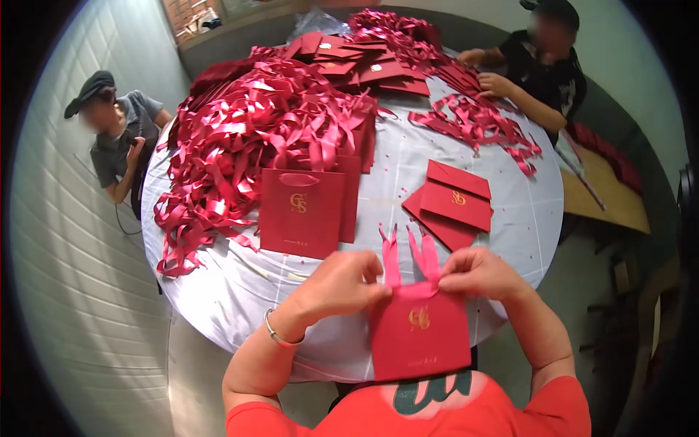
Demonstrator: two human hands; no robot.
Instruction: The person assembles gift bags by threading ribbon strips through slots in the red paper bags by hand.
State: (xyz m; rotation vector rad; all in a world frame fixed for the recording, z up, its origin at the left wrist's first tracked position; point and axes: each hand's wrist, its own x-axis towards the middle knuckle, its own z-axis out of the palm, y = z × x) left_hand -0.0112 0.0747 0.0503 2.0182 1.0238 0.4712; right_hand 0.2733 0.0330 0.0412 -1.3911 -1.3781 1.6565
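Note:
A red paper bag (420,335) with a gold logo hangs upright at the table's near edge, close to my body. A pink ribbon (415,290) runs across its top edge, and two ribbon ends stand up behind it. My left hand (342,285) pinches the ribbon at the bag's top left corner, a bracelet on its wrist. On the other side, my right hand (477,273) is closed on the ribbon near the top right corner. The fingertips partly hide the holes.
A large pile of ribboned red bags (269,124) covers the table's left. Another bag (302,218) lies in front of it. Folded red bags (459,200) lie right of centre, loose ribbons (473,124) behind. One person (553,65) handles bags at right; another (120,131) is at left.

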